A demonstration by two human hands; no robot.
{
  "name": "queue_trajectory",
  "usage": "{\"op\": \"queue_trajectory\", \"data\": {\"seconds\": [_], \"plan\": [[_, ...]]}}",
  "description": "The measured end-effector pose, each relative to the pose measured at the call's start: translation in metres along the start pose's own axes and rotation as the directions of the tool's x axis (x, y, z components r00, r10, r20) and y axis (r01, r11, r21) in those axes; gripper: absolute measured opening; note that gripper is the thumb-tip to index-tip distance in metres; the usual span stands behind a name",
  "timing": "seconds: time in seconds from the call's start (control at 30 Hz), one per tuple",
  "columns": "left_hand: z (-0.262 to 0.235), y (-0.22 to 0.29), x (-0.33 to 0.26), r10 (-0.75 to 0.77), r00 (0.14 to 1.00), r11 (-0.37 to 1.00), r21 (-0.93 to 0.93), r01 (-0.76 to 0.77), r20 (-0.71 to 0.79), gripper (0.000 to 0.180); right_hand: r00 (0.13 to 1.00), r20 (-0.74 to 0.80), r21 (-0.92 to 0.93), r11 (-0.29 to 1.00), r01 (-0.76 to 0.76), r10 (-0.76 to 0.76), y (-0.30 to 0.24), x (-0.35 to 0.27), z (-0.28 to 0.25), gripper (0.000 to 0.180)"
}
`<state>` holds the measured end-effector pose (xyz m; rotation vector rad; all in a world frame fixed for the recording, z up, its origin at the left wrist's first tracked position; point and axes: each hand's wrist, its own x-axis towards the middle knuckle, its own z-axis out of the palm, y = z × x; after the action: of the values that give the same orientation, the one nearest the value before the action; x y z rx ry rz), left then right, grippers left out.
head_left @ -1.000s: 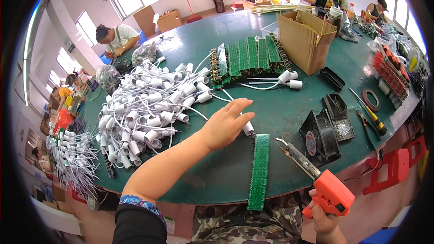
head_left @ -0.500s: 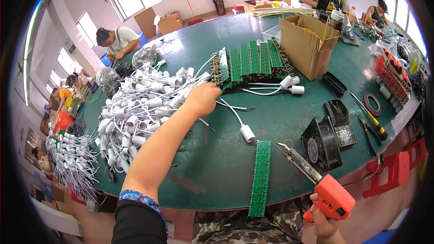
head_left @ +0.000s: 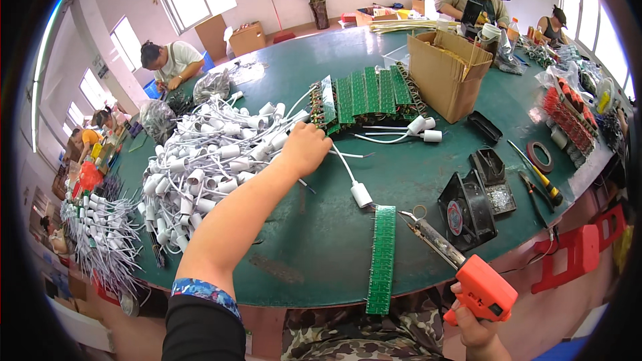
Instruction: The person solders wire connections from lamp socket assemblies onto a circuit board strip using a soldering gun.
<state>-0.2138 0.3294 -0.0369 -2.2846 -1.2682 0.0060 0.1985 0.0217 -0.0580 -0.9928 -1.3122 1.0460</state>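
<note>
While our left hand (head_left: 304, 149) reaches far forward, fingers curled into the heap of white sockets (head_left: 207, 160), our right hand (head_left: 476, 333) stays near our body, closed around the orange soldering gun (head_left: 468, 274), tip beside the long green strip (head_left: 382, 257).

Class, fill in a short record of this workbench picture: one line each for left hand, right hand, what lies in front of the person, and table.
Left hand: left hand reaches into the pile of white lamp sockets, closed on their wires.
Right hand: right hand grips an orange soldering gun.
In front: green circuit board strip, a loose white socket.
Table: green table, with a cardboard box.
</note>
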Motion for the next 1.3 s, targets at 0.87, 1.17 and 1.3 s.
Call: {"op": "queue_trajectory", "data": {"seconds": [0.87, 1.17, 1.3], "plan": [[-0.091, 0.092, -0.214, -0.293, 0.511, -0.892, -0.424, 0.158, 0.808, 0.019, 1.0, 0.025, -0.007, 1.0, 0.02, -0.019, -0.013, -0.003, 0.003, 0.043], [-0.128, 0.141, -0.151, 0.096, 0.989, 0.564, -0.813, -0.145, -0.109, 0.048, 0.991, 0.102, -0.04, 0.995, 0.09, -0.086, -0.027, 0.001, 0.005, 0.048], [-0.113, 0.167, -0.096, 0.414, 0.872, 0.542, -0.699, -0.466, -0.261, 0.054, 0.995, 0.073, -0.02, 0.998, 0.066, -0.064, -0.038, -0.003, 0.01, 0.049]]}}
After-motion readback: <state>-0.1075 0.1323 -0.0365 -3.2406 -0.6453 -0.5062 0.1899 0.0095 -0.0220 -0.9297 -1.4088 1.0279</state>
